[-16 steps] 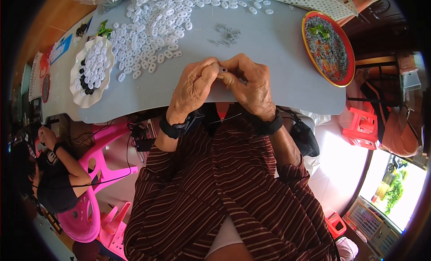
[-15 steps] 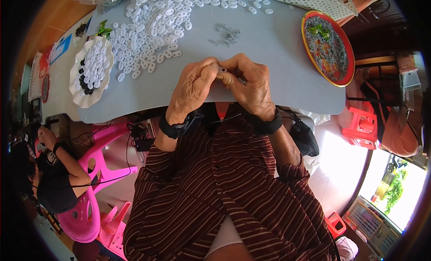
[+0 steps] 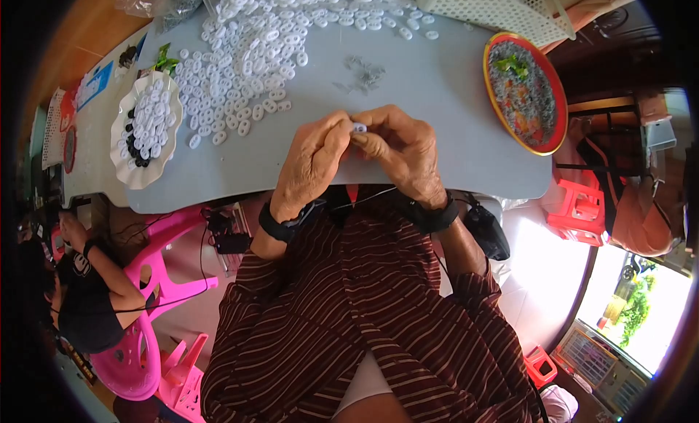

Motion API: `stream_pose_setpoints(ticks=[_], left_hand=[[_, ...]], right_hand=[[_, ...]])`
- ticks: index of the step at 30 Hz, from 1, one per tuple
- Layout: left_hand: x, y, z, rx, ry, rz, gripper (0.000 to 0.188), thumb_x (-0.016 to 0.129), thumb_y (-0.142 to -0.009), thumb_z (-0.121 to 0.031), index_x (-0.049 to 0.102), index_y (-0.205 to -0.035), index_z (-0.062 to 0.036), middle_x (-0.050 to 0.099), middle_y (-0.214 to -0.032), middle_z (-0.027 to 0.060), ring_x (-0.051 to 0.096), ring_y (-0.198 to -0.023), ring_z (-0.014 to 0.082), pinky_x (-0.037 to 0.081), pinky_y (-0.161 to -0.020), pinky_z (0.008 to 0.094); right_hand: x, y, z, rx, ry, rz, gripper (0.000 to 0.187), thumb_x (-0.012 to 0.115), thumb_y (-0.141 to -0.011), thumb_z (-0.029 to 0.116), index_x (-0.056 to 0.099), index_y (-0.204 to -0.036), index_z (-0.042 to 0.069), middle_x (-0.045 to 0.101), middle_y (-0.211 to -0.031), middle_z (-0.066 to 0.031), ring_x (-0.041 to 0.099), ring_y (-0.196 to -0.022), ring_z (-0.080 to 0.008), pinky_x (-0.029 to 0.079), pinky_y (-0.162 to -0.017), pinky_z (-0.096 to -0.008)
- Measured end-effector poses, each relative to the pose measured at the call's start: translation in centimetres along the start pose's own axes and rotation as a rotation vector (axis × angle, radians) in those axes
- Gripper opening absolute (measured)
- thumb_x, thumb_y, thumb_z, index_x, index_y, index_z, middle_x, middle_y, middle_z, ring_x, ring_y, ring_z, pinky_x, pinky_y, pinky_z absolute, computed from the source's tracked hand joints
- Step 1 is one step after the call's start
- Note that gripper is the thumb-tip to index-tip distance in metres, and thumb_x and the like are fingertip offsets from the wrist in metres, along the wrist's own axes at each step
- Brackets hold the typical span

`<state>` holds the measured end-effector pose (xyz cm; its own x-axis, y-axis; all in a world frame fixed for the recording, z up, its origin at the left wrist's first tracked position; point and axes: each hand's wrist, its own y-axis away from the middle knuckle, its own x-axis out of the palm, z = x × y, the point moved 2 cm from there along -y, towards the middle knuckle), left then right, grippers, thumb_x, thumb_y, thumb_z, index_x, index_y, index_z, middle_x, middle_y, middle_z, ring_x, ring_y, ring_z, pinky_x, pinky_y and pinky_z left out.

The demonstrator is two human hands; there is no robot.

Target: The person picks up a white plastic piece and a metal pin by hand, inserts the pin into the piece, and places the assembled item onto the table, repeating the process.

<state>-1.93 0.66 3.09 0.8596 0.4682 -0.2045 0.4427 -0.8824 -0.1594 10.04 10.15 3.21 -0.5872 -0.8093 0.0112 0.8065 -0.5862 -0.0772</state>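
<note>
Above the table's near edge, my two hands meet at a small white oval plastic piece with two holes (image 3: 359, 128). Thumb and forefinger of my right hand (image 3: 404, 150) pinch this piece. The fingers of my left hand (image 3: 314, 157) are pressed together against its left end; whatever lies between them is hidden. Beyond my hands is a small heap of thin grey metal bits (image 3: 362, 73). A wide spread of similar white oval pieces (image 3: 251, 73) covers the table's far left part.
On the left, a scalloped white dish (image 3: 142, 179) bears white and black pieces. A red, gold-rimmed tray (image 3: 561, 110) of grey bits stands right, near a perforated white basket (image 3: 484, 12). Another person (image 3: 95, 299) sits at lower left by a pink chair (image 3: 167, 263).
The view has shifted, so the table and my hands appear slightly lower. Both hands stay together at the white oval piece, which shows a little more between the fingers.
</note>
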Motion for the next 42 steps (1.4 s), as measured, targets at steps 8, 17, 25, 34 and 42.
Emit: stream_pose_setpoints(ticks=[8,17,25,34,42], left_hand=[[0.0,0.7,1.0,-0.066,0.202,0.029,0.038,0.043,-0.098,-0.030,0.050,-0.073,-0.0024,0.043,-0.059,0.0007,0.038,-0.056,0.0099,0.034,-0.052,0.0275],[-0.8,1.3,0.6,-0.075,0.246,0.019,0.027,0.046,-0.094,-0.015,0.046,-0.074,0.0038,0.042,-0.064,0.0078,0.039,-0.057,0.0168,0.035,-0.052,0.0317],[-1.4,1.3,0.9,-0.085,0.224,0.028,0.025,0.045,-0.092,-0.012,0.047,-0.072,0.0028,0.046,-0.067,0.0075,0.041,-0.061,0.0161,0.036,-0.056,0.0295],[-1.3,1.0,0.4,-0.054,0.191,0.040,0.028,0.044,-0.093,-0.013,0.046,-0.069,0.0020,0.048,-0.070,0.0071,0.042,-0.062,0.0154,0.036,-0.057,0.0284],[-1.3,1.1,0.2,-0.003,0.226,0.033,0.022,0.050,-0.090,-0.012,0.050,-0.075,0.0041,0.048,-0.066,0.0131,0.046,-0.065,0.0271,0.040,-0.060,0.0367]], right_hand=[[-3.5,-3.2,3.8,-0.027,0.156,-0.129,0.015,0.060,-0.088,0.002,0.062,-0.102,-0.003,0.066,-0.084,-0.0070,0.061,-0.068,-0.0092,0.050,-0.063,-0.0232],[-16.4,-17.6,8.9,-0.369,1.023,-0.349,0.018,0.064,-0.081,0.007,0.067,-0.097,0.001,0.068,-0.079,-0.0091,0.062,-0.062,-0.0134,0.049,-0.060,-0.0231],[-3.5,-13.4,7.1,-0.815,1.089,-0.056,0.008,0.064,-0.077,0.002,0.064,-0.085,0.002,0.065,-0.080,-0.0079,0.063,-0.064,-0.0215,0.050,-0.060,-0.0304],[0.5,-13.3,2.3,-0.384,0.884,0.240,0.012,0.057,-0.078,0.001,0.065,-0.087,0.002,0.064,-0.083,-0.0125,0.062,-0.068,-0.0309,0.050,-0.062,-0.0376],[2.2,-15.1,0.8,-0.437,0.904,0.348,0.015,0.054,-0.077,0.001,0.065,-0.087,0.003,0.063,-0.083,-0.0123,0.062,-0.072,-0.0320,0.050,-0.065,-0.0391]])
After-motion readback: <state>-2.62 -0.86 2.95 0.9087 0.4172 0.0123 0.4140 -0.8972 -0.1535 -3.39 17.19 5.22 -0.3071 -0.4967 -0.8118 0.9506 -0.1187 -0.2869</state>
